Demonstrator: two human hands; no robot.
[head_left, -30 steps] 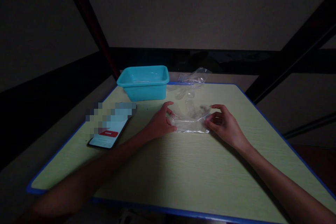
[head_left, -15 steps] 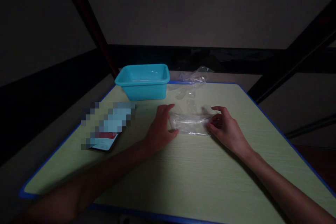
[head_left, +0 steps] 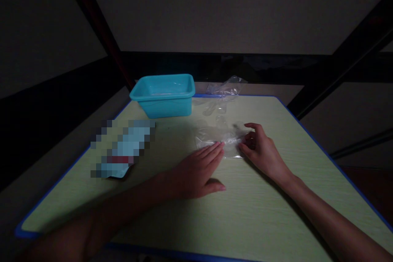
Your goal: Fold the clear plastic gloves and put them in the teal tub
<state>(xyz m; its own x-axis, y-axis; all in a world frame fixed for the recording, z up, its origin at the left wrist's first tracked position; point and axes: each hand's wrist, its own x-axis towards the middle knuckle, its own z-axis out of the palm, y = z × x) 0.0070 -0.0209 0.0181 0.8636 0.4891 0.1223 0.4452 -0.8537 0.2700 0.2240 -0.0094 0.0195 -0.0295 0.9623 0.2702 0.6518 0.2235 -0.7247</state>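
Between the table's (head_left: 233, 213) side edges, clear plastic (head_left: 227, 136) is touched by the flat, open left hand (head_left: 202, 170). It is pinched by the half-curled right hand (head_left: 263, 148).

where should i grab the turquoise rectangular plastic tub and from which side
Probably mid-way along the near long rim of the turquoise rectangular plastic tub, from the person's side, thumb inside, fingers under the lip. The tub stands upright, open top up, and that lip juts past the inward-sloping wall. Crinkled clear plastic film lies off its right end.
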